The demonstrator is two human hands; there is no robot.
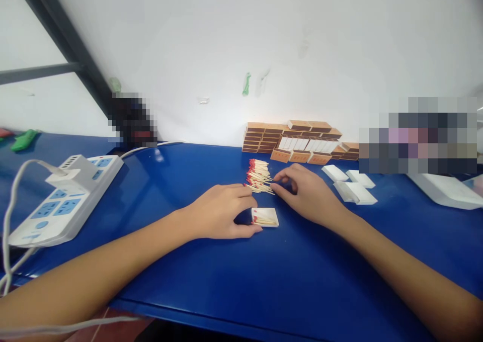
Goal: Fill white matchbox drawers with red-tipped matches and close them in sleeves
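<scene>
A loose pile of red-headed matchsticks (259,173) lies on the blue table. My left hand (224,208) rests flat, its fingers stretched to the near left edge of the pile and its thumb apart from them. Between that thumb and the fingers sits a small white matchbox tray (269,217) holding a few matchsticks; the thumb is at its lower left corner. My right hand (307,193) is at the right side of the pile. Its thumb and forefinger tips are close together by the bare stick ends, with a small gap, and no stick appears gripped.
Stacked brown matchboxes (264,137) stand against the wall, with several white-ended boxes (309,145) in front. White trays (356,192) lie right of my right hand. A white power strip (71,206) with cables is at the left. A white container (445,188) stands far right.
</scene>
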